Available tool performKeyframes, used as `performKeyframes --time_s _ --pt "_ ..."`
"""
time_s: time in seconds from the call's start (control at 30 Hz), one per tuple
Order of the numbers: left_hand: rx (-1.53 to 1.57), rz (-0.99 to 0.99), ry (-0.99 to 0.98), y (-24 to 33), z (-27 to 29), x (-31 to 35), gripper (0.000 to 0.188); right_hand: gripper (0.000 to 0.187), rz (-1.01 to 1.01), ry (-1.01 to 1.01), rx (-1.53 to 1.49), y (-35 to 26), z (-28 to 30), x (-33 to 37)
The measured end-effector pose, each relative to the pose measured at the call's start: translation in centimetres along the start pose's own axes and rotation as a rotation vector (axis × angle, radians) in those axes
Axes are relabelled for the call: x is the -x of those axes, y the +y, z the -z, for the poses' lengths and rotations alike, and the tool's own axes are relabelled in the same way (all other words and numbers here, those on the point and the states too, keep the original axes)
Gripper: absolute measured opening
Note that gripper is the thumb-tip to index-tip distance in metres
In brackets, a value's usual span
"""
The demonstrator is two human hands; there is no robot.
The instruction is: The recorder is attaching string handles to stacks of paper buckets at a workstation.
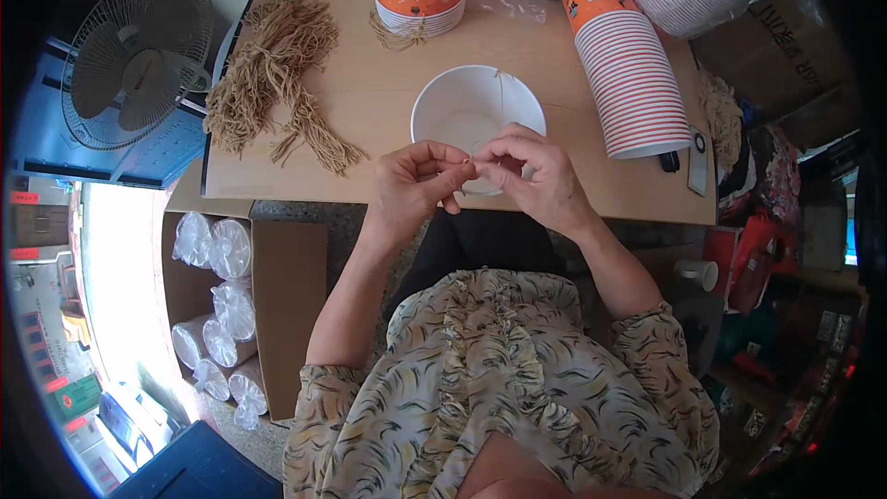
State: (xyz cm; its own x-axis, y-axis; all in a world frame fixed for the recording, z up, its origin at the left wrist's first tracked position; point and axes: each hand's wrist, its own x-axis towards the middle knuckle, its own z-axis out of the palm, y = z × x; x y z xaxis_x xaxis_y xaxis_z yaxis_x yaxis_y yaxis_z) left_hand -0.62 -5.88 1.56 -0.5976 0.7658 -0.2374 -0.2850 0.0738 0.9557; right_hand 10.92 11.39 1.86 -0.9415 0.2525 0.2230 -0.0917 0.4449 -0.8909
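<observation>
Two hands, left (416, 182) and right (534, 174), are meeting at frame centre, fingers pinching narrowly on thin cord (475, 145); white bucket (438, 109) is opening upward just beyond, both hands sitting equally close to near rim.

L hand (412, 187), R hand (540, 176); pinched

The right hand (534, 171) hides part of the white bucket (453, 97).
</observation>
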Motion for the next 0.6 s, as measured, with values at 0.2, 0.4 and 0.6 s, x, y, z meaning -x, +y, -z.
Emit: performKeyframes --time_s 0.2,0.4,0.6 --pt "0.033 0.048 0.001 0.0 -0.1 0.0 0.014 0.01 -0.078 -0.021 -0.045 -0.1 0.3 0.0" --pt "0.055 0.024 0.031 -0.4 -0.4 -0.2 0.016 0.008 -0.123 -0.049 -0.141 -0.2 0.6 0.0" --pt "0.058 0.021 0.043 -0.6 -1.2 -0.2 0.016 0.014 -0.274 -0.025 -0.29 0.1 0.2 -0.1"
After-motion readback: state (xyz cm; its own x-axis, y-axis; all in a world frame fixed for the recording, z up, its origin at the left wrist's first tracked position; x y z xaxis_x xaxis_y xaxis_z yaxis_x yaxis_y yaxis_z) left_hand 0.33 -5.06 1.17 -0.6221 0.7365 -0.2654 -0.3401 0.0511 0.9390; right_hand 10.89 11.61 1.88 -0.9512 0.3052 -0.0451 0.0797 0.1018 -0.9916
